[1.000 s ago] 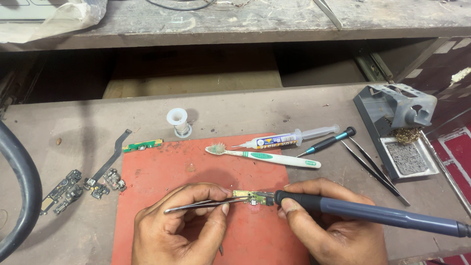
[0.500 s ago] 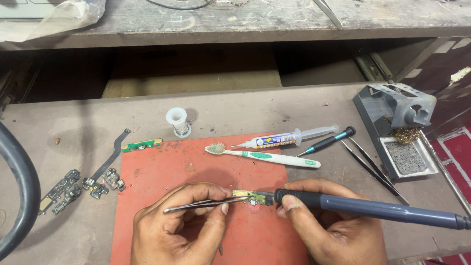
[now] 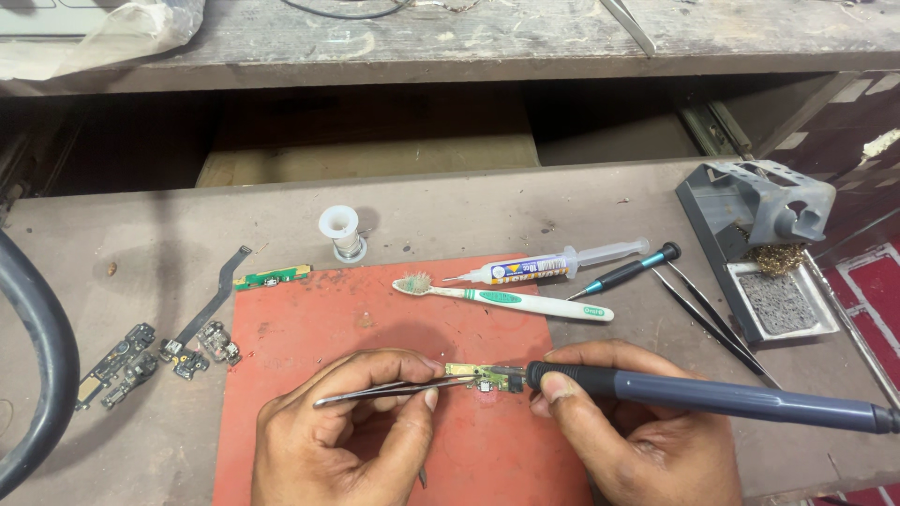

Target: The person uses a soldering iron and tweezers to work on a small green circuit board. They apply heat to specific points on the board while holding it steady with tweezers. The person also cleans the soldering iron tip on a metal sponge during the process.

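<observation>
My left hand [image 3: 352,436] grips tweezers [image 3: 394,391], their tips pinning a small circuit board [image 3: 478,377] on the red mat [image 3: 375,319] between my hands. My right hand [image 3: 633,426] clasps the soldering iron [image 3: 712,396], tip touching that board. A toothbrush [image 3: 506,298] lies beyond them.

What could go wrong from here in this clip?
The right hand grips the grey-blue soldering iron close to its tip, so fingers might get burned. The left hand steadies the small green circuit board with thin metal tweezers only; it may slip on the red mat.
</observation>
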